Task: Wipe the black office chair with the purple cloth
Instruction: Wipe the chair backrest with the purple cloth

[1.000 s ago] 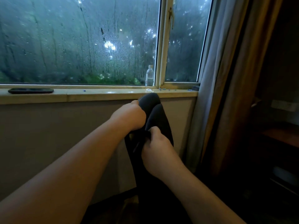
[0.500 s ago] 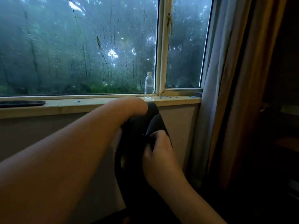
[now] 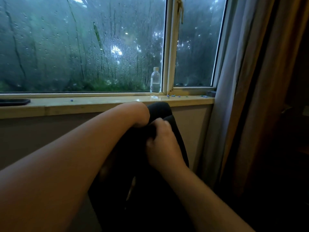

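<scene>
The black office chair stands just below the window sill, with its rounded headrest topmost. My left hand bends down at the wrist over the top of the chair back, and its fingers are hidden behind the chair, gripping it. Just beneath, my right hand has its fingers curled on a bunch of dark cloth pressed against the chair back. The light is too dim to read the cloth's colour. Both forearms cover much of the chair's lower part.
A clear plastic bottle stands on the wooden window sill, with small blue bits scattered near it. A dark phone lies at the sill's left end. Curtains hang close on the right, and a dark room lies beyond them.
The view has tilted down and moved closer. My left wrist has bent further over the chair top, hiding its fingers. My right hand has shifted slightly up the chair back.
</scene>
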Tool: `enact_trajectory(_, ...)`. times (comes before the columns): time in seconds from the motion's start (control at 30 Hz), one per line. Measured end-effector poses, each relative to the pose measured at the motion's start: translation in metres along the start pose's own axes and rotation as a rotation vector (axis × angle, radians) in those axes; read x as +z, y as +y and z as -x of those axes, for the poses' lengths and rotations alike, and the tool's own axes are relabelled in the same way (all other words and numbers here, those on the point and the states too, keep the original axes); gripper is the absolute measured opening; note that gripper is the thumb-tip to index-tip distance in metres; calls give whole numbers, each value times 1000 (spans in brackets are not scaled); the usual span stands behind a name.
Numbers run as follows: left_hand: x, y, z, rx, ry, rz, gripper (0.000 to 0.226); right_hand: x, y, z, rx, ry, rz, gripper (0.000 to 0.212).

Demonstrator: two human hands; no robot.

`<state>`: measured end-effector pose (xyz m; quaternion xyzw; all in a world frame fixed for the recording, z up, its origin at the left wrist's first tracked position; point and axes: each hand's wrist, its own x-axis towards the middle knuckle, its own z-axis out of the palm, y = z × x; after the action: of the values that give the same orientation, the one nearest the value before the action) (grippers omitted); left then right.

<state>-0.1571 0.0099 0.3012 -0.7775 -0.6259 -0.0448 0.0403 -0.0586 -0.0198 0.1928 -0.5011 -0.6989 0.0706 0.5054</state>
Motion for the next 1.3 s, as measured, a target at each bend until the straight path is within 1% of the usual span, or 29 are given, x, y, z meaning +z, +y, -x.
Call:
enact_trajectory(0.1, 1, 2, -4, 17, -8, -33, 34, 3, 27, -46, 73, -14, 47, 16)
enact_trajectory(0.27, 1, 3, -6, 32, -2, -186, 36, 3, 68, -109, 239, -68, 98, 25)
enact_trajectory(0.4, 5, 2, -13, 102, -49, -284, 38, 0, 93, -146, 334, -39, 158, 18)
enact_trajectory(0.47, 7, -1, -18, 107, -59, -315, 39, -3, 108, -162, 382, -37, 200, 14)
enact_trajectory(0.63, 10, -3, -25, 162, -52, -415, 39, -6, 137, -189, 445, -17, 283, 19)
enact_trajectory(0.73, 12, -4, -27, 144, -52, -399, 39, -6, 143, -198, 471, -31, 312, 22)
enact_trajectory(0.83, 15, -8, -30, 118, -48, -358, 38, -6, 140, -196, 446, -60, 338, 25)
enact_trajectory(0.93, 15, -9, -30, 66, -53, -288, 38, -14, 133, -179, 406, -106, 274, 25)
enact_trajectory(1.0, 17, -7, -29, 31, -16, -200, 36, -19, 122, -161, 327, -147, 222, 26)
enact_trajectory(1.07, 17, -5, -28, 1, 42, -156, 32, -22, 103, -141, 217, -185, 191, 24)
enact_trajectory(1.1, 14, -3, -26, 1, 44, -142, 32, -24, 92, -129, 164, -203, 178, 23)
enact_trajectory(1.17, 11, 0, -25, -19, -49, -109, 35, -26, 71, -104, 90, -253, 125, 24)
enact_trajectory(1.27, 8, 0, -24, -41, -53, -15, 34, -32, 41, -60, 22, -323, 61, 33)
enact_trajectory(1.3, 9, -1, -26, -25, -52, -41, 32, -35, 31, -45, 4, -330, 44, 35)
